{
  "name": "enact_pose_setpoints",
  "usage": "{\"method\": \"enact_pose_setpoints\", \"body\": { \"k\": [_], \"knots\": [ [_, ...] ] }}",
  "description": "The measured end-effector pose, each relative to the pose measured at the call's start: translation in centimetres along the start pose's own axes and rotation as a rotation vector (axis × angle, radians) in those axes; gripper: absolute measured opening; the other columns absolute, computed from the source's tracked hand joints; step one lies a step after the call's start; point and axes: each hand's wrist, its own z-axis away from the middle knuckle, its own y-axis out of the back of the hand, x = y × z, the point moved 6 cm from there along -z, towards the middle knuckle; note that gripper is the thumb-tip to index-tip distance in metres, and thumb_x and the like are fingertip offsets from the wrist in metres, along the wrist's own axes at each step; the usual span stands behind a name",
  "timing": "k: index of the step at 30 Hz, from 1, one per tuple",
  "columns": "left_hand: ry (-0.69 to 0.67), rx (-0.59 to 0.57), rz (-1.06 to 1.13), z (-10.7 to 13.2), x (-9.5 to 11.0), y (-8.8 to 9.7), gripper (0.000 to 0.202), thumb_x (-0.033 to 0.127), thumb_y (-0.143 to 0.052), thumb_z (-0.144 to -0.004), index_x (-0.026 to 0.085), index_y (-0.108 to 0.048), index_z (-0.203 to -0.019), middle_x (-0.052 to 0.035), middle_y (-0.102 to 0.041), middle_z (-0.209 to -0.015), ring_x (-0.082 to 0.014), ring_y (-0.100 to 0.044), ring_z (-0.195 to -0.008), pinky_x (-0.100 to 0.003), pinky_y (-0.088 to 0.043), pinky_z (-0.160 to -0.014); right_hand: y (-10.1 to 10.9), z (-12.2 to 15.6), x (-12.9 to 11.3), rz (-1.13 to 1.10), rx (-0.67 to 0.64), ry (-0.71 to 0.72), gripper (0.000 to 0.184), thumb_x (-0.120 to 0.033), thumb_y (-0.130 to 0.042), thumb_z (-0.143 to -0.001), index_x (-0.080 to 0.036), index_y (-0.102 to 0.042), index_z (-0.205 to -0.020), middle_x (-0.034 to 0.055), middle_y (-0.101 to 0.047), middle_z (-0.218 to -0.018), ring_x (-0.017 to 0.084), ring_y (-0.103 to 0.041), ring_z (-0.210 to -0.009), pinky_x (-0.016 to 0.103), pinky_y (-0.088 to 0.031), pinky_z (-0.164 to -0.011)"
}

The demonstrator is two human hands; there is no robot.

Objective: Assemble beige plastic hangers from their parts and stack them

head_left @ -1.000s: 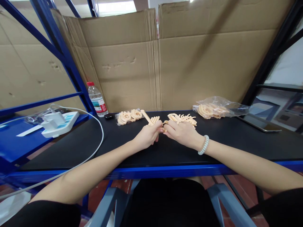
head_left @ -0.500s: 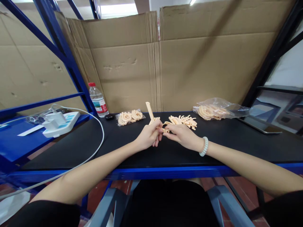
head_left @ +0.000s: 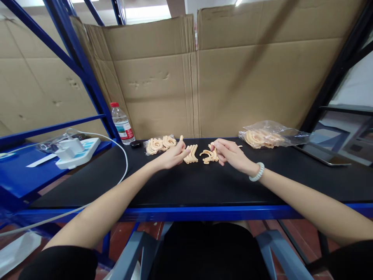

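My left hand (head_left: 173, 155) is closed around a pale beige strip (head_left: 181, 138), whose tip sticks up above the thumb. Just right of it, several slim curved beige pieces (head_left: 191, 154) lie side by side in a row on the black tabletop. My right hand (head_left: 232, 154), wearing a pale beaded bracelet (head_left: 257, 172), has its fingers pinched together over a loose pile of curved beige pieces (head_left: 210, 156). Part of that pile is hidden behind the hand. What the right fingertips hold is too small to make out.
Clear bags of beige pieces lie at the back left (head_left: 159, 145) and back right (head_left: 259, 138). A water bottle (head_left: 122, 126) stands by the blue frame. A white power strip (head_left: 78, 153) with a cable sits left; a tablet-like slab (head_left: 322, 155) lies right. Cardboard (head_left: 154, 85) rises behind.
My hands were together over the middle and are now apart, the left moved left, the right moved right. The row of pieces has come into sight between them.
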Motion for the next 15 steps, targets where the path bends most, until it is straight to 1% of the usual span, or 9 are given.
{"method": "enact_pose_setpoints", "body": {
  "k": [3, 6, 9, 11, 13, 15],
  "knots": [
    [0.116, -0.034, -0.063, -0.2, -1.9, 0.4, 0.022, 0.038, -0.050, -0.083, 0.022, -0.038, -0.074, 0.0057, -0.049, -0.044, -0.0121, -0.044, -0.040, -0.023, -0.032, -0.044, 0.1, 0.0, 0.1, 0.005, -0.001, 0.004, 0.033, -0.047, -0.042, -0.092, -0.017, -0.053, -0.083, -0.0096, -0.031, -0.050, 0.006, -0.036, -0.039, 0.022, -0.039, -0.044],
    [0.194, -0.103, -0.097, -0.1, -3.0, 0.1, 0.020, 0.037, -0.051, -0.080, 0.022, -0.041, -0.072, 0.0045, -0.050, -0.044, -0.0140, -0.046, -0.041, -0.024, -0.032, -0.045, 0.1, 0.0, 0.0, 0.003, -0.006, 0.012, 0.033, -0.047, -0.042, -0.092, -0.017, -0.053, -0.083, -0.0098, -0.030, -0.050, 0.006, -0.035, -0.040, 0.022, -0.038, -0.044],
    [0.176, -0.105, -0.179, 0.0, -2.7, 0.0, 0.022, 0.039, -0.056, -0.075, 0.019, -0.048, -0.082, 0.0045, -0.051, -0.049, -0.0148, -0.048, -0.043, -0.023, -0.031, -0.045, 0.1, 0.0, 0.0, -0.019, -0.029, 0.002, 0.034, -0.048, -0.041, -0.092, -0.017, -0.052, -0.084, -0.0090, -0.032, -0.054, 0.005, -0.033, -0.040, 0.023, -0.040, -0.044],
    [0.149, -0.130, -0.282, 0.2, -2.1, 0.0, 0.032, 0.041, -0.058, -0.075, 0.018, -0.051, -0.096, 0.0045, -0.052, -0.053, -0.0151, -0.050, -0.047, -0.023, -0.032, -0.047, 0.2, -0.1, -0.1, 0.019, -0.068, -0.011, 0.035, -0.048, -0.039, -0.093, -0.016, -0.053, -0.087, -0.0079, -0.037, -0.056, 0.005, -0.035, -0.041, 0.023, -0.042, -0.047],
    [0.137, -0.172, -0.402, 0.4, -1.6, 0.0, 0.045, 0.046, -0.056, -0.077, 0.017, -0.049, -0.110, 0.0039, -0.052, -0.056, -0.0161, -0.051, -0.051, -0.024, -0.034, -0.050, 0.4, 0.0, -0.3, 0.124, -0.120, -0.008, 0.036, -0.047, -0.035, -0.095, -0.016, -0.052, -0.092, -0.0069, -0.041, -0.056, 0.007, -0.040, -0.043, 0.025, -0.043, -0.050],
    [0.121, -0.174, -0.519, 0.5, -1.3, 0.2, 0.054, 0.052, -0.053, -0.078, 0.017, -0.046, -0.118, 0.0012, -0.056, -0.063, -0.0184, -0.055, -0.058, -0.026, -0.037, -0.055, 0.7, 0.0, -0.7, 0.265, -0.154, 0.025, 0.035, -0.044, -0.032, -0.096, -0.016, -0.052, -0.096, -0.0064, -0.043, -0.053, 0.009, -0.047, -0.046, 0.026, -0.044, -0.054]
  ]
}}
